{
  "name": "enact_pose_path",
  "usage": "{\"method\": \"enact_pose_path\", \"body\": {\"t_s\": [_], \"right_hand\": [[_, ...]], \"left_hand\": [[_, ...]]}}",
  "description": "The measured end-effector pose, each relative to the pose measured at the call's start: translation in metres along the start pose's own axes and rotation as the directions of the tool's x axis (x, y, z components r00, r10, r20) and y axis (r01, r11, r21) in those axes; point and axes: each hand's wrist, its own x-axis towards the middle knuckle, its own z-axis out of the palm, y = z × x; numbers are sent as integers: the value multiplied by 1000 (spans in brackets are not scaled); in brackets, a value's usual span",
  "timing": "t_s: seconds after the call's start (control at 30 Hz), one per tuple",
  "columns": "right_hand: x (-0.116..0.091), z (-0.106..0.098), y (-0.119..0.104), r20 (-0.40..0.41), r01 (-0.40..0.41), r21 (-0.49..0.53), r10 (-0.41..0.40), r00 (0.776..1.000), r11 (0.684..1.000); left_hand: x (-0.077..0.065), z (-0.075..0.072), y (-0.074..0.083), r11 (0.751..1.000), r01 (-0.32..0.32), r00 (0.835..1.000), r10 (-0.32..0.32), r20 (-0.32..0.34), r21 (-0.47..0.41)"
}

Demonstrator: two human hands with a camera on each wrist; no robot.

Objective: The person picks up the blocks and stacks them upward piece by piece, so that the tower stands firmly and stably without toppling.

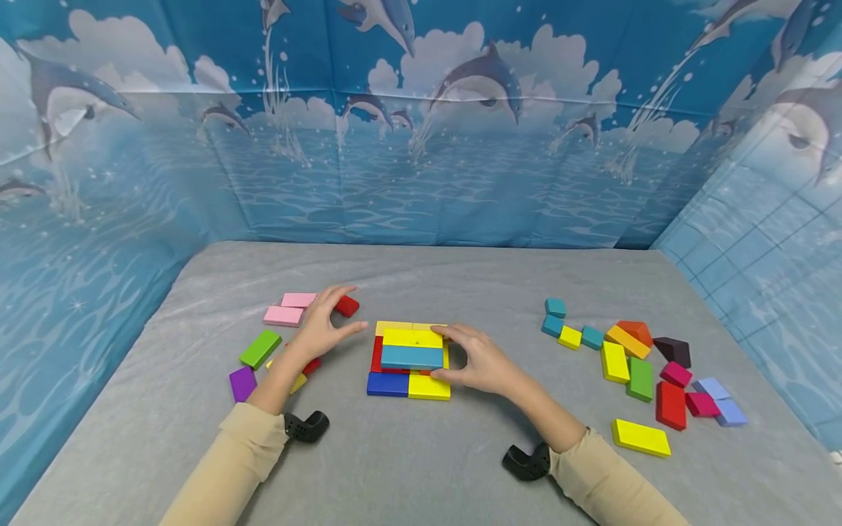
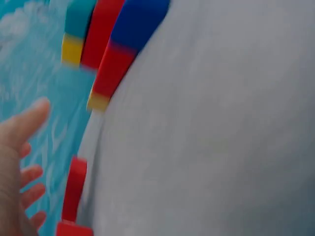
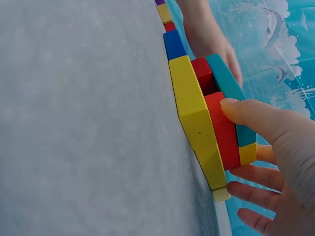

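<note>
Curled round the right end of the stack (image 1: 388, 383), my right hand (image 1: 483, 361) grips it with the thumb on the near side and the fingers reaching to the far side; in the right wrist view my thumb tip touches a red block (image 3: 222, 130) just under the top layer. My left hand (image 1: 320, 332) grasps nothing: it is raised to the left of the stack, apart from it, thumb and forefinger spread. On top lie a teal block (image 1: 411, 358) and, just beyond it, a yellow block (image 1: 412, 338), side by side. Below them, a blue block (image 1: 387, 384) forms the near left corner. The stack sits on the grey cloth (image 1: 460, 475), between my hands. Pink blocks (image 1: 283, 316), a green block (image 1: 259, 348) and a purple block (image 1: 243, 383) lie to the left; well off to the right is a scattered group, with a long yellow piece (image 1: 641, 438) nearest me.
</note>
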Motion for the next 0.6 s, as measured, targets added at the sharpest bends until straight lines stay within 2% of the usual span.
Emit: {"method": "enact_pose_path", "body": {"t_s": [0.1,0.2,0.3,0.43,0.53,0.6], "right_hand": [[-1,0,0,5,-7,-2,7,1000,1000],[-1,0,-1,13,-18,-3,18,1000,1000],[-1,0,-2,15,-29,-8,29,999,1000],[-1,0,-2,11,-30,-9,30,999,1000],[0,0,-2,10,-25,-6,25,1000,1000],[-1,0,-2,12,-25,-8,25,1000,1000]], "left_hand": [[7,-4,-12,984,47,997,-37,-61,170],[9,-5,-19,958,92,995,-76,-68,273],[10,-4,-24,928,111,994,-95,-62,354],[10,-2,-26,902,114,993,-96,-66,416],[11,-2,-26,902,102,995,-82,-65,420],[11,-1,-25,911,81,996,-60,-65,405]]}}
